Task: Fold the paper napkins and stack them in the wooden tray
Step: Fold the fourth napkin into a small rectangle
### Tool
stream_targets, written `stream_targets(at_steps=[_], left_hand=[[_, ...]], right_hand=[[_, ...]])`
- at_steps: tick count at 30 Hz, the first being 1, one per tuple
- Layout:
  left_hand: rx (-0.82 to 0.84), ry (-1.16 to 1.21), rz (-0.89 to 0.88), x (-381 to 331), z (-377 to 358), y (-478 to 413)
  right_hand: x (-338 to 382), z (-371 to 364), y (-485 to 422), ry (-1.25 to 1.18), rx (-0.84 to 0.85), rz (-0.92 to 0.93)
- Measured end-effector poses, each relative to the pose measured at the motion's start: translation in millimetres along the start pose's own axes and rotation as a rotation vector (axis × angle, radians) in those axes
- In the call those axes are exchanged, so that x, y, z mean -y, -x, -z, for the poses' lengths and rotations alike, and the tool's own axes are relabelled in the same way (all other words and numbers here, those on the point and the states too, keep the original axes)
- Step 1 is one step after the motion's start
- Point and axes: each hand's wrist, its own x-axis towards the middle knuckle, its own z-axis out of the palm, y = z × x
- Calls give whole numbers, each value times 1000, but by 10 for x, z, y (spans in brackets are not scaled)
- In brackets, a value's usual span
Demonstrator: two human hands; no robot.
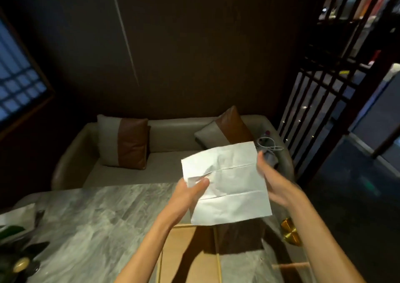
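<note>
One napkin (227, 181) hangs unfolded above the wooden tray (188, 256) on the table (97, 217); left hand (190, 194) fingers pinch its edge, right hand (272, 183) fingers blurred, grip unclear. No folded stack shows in the tray, so folding seems barely begun

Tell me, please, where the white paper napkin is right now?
In the head view, the napkin is held unfolded in the air right of centre, between the left hand and right hand, above the wooden tray on the marble table.

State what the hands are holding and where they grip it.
The left hand pinches the unfolded white paper napkin at its left edge. The right hand is at its right edge; contact there cannot be told.
</note>
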Motion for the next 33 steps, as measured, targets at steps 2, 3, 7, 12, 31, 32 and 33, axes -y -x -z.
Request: stream_targets(at_steps=[2, 3, 7, 12, 31, 32, 33], left_hand=[[-85, -80, -10, -105, 206, 148], [-111, -118, -12, -133, 325, 220], [-207, -248, 51, -248, 714, 473], [18, -495, -104, -696, 957, 659], [526, 709, 169, -490, 723, 969], [430, 536, 125, -500, 682, 966], [316, 327, 89, -542, 647, 954]], right_hand=[[-322, -247, 13, -6, 21, 23], [-445, -375, -6, 70, -31, 80], [-572, -749, -16, 389, -226, 237], [-430, -878, 188, 675, -113, 280], [-19, -1069, 396, 238, -211, 397], [-28, -1035, 424, 241, -223, 407], [-31, -1006, 452, 242, -228, 412]])
